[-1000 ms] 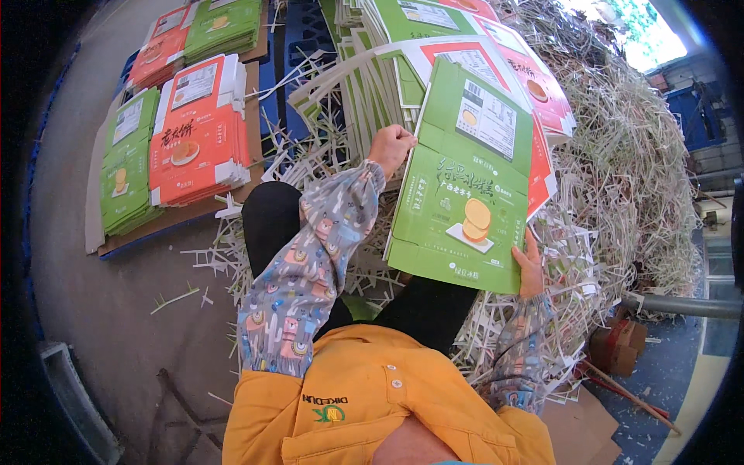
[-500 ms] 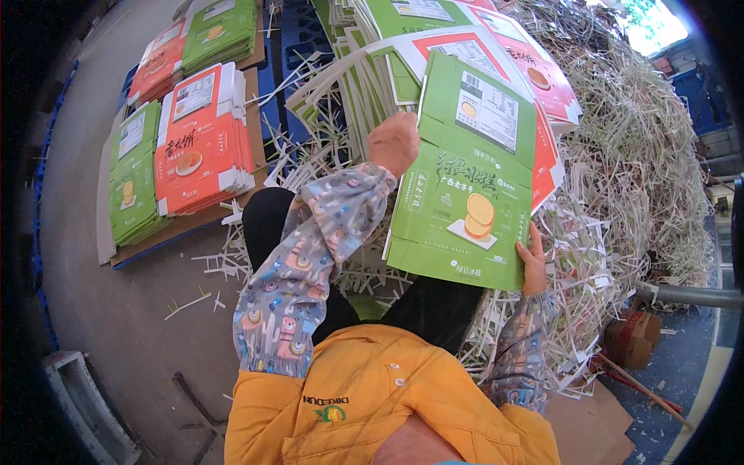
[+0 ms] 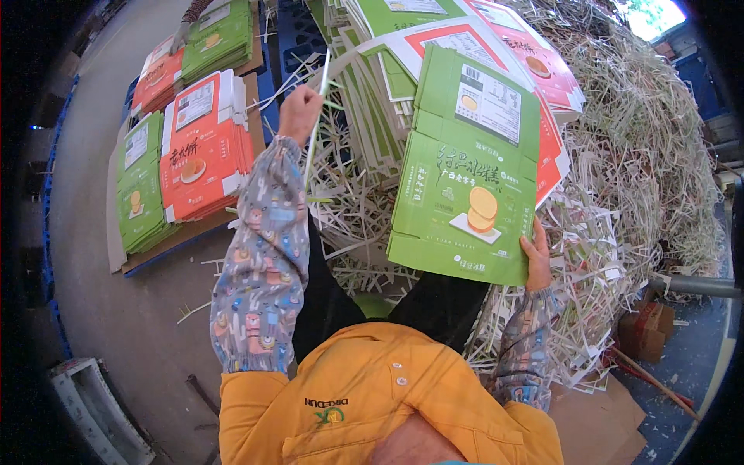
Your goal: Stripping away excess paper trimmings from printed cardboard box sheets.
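Observation:
My right hand [image 3: 537, 254] grips the lower right edge of a green flat printed carton sheet [image 3: 434, 194], thumb on top. The sheet is tilted above my lap and shows round yellow cakes and a white label panel. Off to its left, my left hand [image 3: 301, 112] is closed around a thin white-and-green paper strip [image 3: 314, 147], which stands apart from the sheet. Behind the sheet leans a big stack of green carton sheets [image 3: 364, 116], with red and white sheets [image 3: 554, 167] partly hidden under the held one.
Piles of green [image 3: 139, 186] and red [image 3: 203, 147] cartons sit on cardboard over a blue pallet at left. A tall heap of shredded paper trimmings [image 3: 620, 147] fills the right. At top left, another person's hand [image 3: 183, 35] touches a pile. A brown box [image 3: 645, 329] lies at lower right.
My left hand has moved left, away from the sheet's left edge, with a paper strip in it. My right hand still holds the sheet. Another person's hand has appeared at top left.

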